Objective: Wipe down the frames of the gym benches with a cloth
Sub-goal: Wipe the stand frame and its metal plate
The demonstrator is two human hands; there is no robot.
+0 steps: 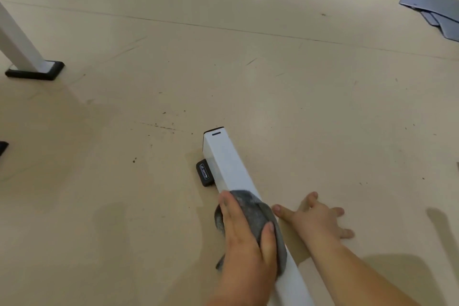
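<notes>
Person, head-cam: arms only in shot.

L hand (244, 233): bare. Seen from the back, broad across the knuckles, knuckles faint. Thumb thick, short plain nail, rounded tip. One finger edge shows, nail short.

L forearm (236, 288): bare, cut by bottom edge just past the wrist.

R hand (320, 222): bare. All five digits show, slimmer-looking than L, tips rounded. Thumb nail short and plain; other nails too small to tell.

R forearm (360, 268): bare, long stretch in view to bottom-right corner, smooth, widens toward the edge.

Both arms bare as far as frame shows. Fine detail (hair, marks) too soft to tell.
</notes>
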